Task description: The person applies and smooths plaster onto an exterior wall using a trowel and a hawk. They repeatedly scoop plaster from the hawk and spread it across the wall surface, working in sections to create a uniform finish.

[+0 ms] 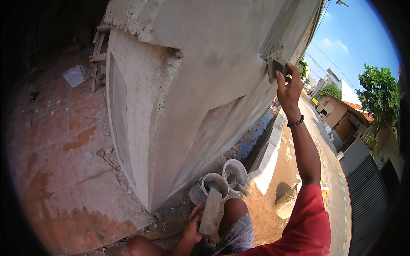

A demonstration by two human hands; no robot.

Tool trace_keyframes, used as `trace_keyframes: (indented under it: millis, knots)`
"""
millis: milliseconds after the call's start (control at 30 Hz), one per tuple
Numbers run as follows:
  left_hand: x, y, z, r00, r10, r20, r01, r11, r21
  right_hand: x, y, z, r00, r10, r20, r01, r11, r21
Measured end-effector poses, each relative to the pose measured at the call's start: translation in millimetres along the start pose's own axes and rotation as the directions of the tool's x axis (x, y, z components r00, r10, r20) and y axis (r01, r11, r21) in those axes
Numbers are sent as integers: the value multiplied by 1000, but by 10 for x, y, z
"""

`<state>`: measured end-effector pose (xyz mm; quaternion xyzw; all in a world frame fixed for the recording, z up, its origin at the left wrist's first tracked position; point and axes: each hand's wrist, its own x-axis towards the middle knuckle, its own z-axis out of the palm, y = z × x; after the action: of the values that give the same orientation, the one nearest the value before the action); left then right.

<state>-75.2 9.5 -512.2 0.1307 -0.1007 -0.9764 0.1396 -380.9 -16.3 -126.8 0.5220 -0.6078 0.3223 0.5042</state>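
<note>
My right hand (pixel 288 87) is raised to the plastered wall (pixel 205 64), gripping a small rectangular trowel (pixel 278 68) against wet mortar on its surface near a long groove. Low in front of me, my left hand (pixel 193 222) holds a long pale flat board (pixel 210 213) tilted beside my bare knee (pixel 234 213). Just beyond the board, buckets (pixel 234 171) smeared with mortar stand at the wall's foot, one with a tool leaning in it.
Left: stained tiled floor (pixel 60 170) and wooden ladder (pixel 98 56). Right: drainage ditch (pixel 260 132), concrete edging (pixel 265 166), tipped pale bucket (pixel 285 204), paved lane (pixel 337 183), houses, dark gate (pixel 367 205), tree (pixel 376 89). A rough, broken plaster ledge (pixel 166 53) juts at the wall's corner.
</note>
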Motion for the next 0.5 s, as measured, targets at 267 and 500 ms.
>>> trace_keyframes:
  millis: [267,500]
  knots:
    - [21,23,13,1000,4,-19,-3,1000,24,-122,186,-159,987,137,-78,-113,961,252]
    - [4,-36,-2,999,-23,-35,24,999,42,-74,-19,140,992,109,-68,-103,991,84]
